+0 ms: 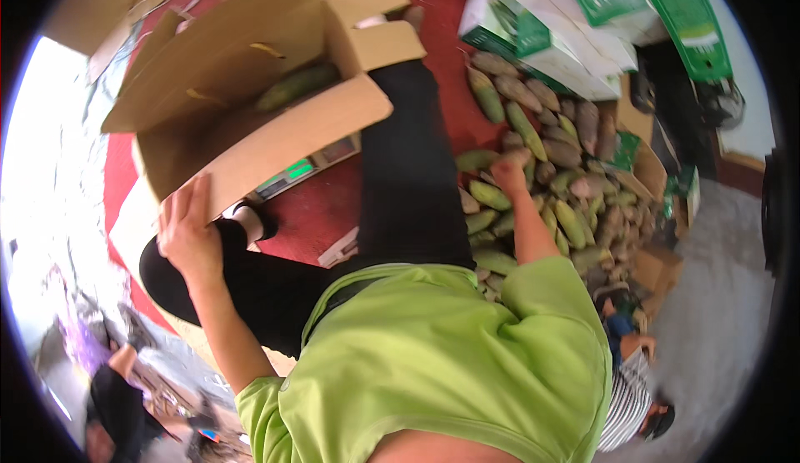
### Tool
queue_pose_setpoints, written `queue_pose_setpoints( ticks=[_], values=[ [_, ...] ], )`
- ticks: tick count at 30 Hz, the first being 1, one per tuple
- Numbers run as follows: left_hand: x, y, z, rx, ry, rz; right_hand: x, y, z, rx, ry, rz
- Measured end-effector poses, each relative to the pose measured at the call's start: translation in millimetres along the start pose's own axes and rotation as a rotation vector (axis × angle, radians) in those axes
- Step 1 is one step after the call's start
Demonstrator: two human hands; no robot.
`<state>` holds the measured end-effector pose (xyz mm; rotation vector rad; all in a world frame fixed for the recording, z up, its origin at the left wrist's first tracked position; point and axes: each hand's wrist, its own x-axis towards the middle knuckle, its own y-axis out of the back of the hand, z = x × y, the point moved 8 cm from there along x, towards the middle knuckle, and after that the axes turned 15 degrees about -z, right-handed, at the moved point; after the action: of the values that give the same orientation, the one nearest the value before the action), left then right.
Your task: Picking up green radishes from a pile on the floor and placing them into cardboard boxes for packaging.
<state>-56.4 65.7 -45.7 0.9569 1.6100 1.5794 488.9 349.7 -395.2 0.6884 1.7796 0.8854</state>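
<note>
A brown cardboard box point(275, 142) stands open at the left, its flaps raised. Inside lies a long green radish point(296, 88), partly in shadow. My left hand point(190, 225) grips the near flap of the box at its left corner, fingers over the cardboard. Under the box shows a digital scale point(287, 178) with a green-lit display. To the right, my right hand point(510, 170) reaches down onto a heap of green and brownish long radishes point(571, 221). Its fingers are too small and blurred to tell whether they close on one.
White-and-green cartons point(567, 21) lie beyond the heap. Another cardboard box point(654, 171) borders it at the right. A red mat point(308, 221) covers the floor between my legs. Other people are at the lower left and the lower right, one in a striped top point(625, 409).
</note>
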Motion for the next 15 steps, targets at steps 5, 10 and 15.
queue_pose_setpoints(
  ticks=[5, 10, 15],
  values=[
    [2, 8, 6, -0.012, -0.050, 0.051, -32, -66, 112, 0.673, -0.581, 0.017],
    [1, 15, 10, -0.019, -0.071, 0.072, -47, -28, 88, 0.636, -0.825, 0.169],
    [-3, 15, 5, 0.019, -0.051, 0.116, -27, -32, 65, 0.860, -0.931, 0.115]
  ],
)
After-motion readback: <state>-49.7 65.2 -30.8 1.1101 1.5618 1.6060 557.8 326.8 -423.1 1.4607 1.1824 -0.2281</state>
